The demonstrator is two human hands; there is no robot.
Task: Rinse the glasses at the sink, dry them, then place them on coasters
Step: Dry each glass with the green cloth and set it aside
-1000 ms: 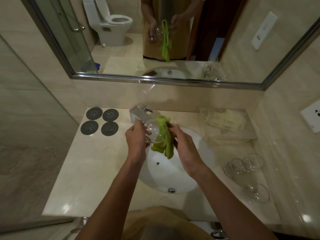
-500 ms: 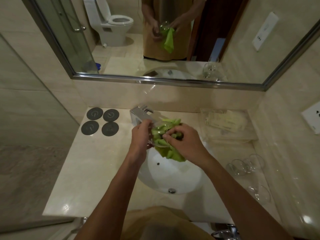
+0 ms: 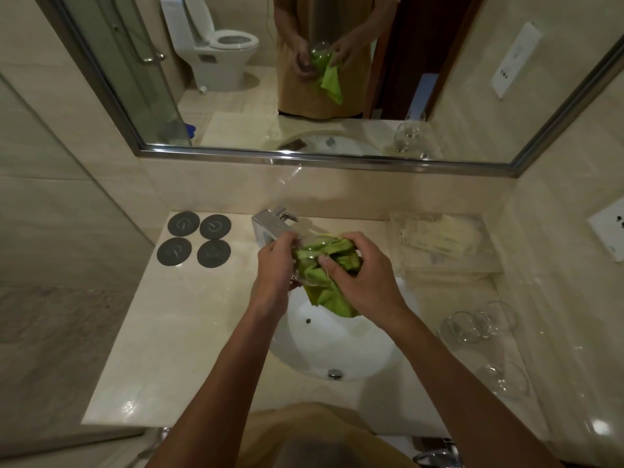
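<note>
The left hand (image 3: 275, 265) grips a clear glass (image 3: 305, 261) above the white sink (image 3: 337, 346), fingers curled round its left side. The right hand (image 3: 363, 276) has its fingers closed on a green cloth (image 3: 324, 275), pressing the cloth into and around the glass; a loose end of the cloth hangs down over the basin.

Surrounding items:
- A chrome faucet (image 3: 268, 224) stands just behind the left hand, at the rear edge of the sink. The hands and cloth hide its spout tip.
- Four dark round coasters (image 3: 194, 243) lie in a two-by-two block at the left rear of the surface, apart from the sink. Nothing stands on them.
- More clear glasses (image 3: 479, 327) stand grouped on the right side of the surface, and one stemmed glass (image 3: 506, 380) stands nearer the front edge. Their exact count cannot be told.
- A clear tray of pale packets (image 3: 439, 238) sits at the right rear.

The surface (image 3: 162, 349) is glossy cream stone with light reflections near its front edge. A framed mirror (image 3: 439, 79) spans the wall behind it and reflects the person's torso, the hands with glass and cloth, a white toilet (image 3: 219, 49) and a glass shower door (image 3: 135, 62). A white wall socket (image 3: 607, 228) is mounted on the tiled right wall.
</note>
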